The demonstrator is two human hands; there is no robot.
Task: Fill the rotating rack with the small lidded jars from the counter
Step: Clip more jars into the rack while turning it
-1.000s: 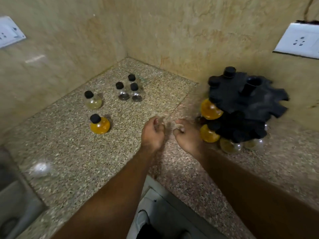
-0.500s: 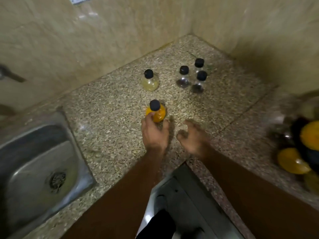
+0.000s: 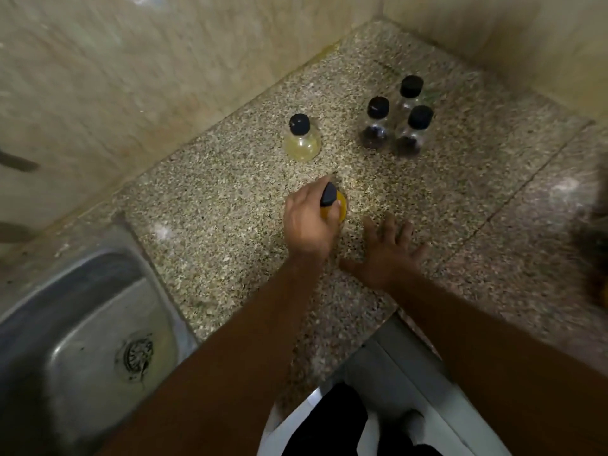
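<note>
Head view: an orange-filled jar (image 3: 335, 209) is gripped by the left hand (image 3: 309, 225); the right hand (image 3: 386, 251) is spread empty on the counter (image 3: 230, 225); 1 pale-yellow jar (image 3: 302, 139) and 3 dark-bottomed jars (image 3: 394, 126) are stood beyond.

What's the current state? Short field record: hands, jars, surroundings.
left hand: closed around the orange jar, tilted, black lid toward the camera
right hand: open, fingers spread, over the counter, holds nothing
pale yellow jar: upright, alone, behind the left hand
three clear jars: upright, clustered near the corner, black lids
sink: lower left, no jars in it
rack: only a blurred sliver at the right edge, contents unreadable
</note>
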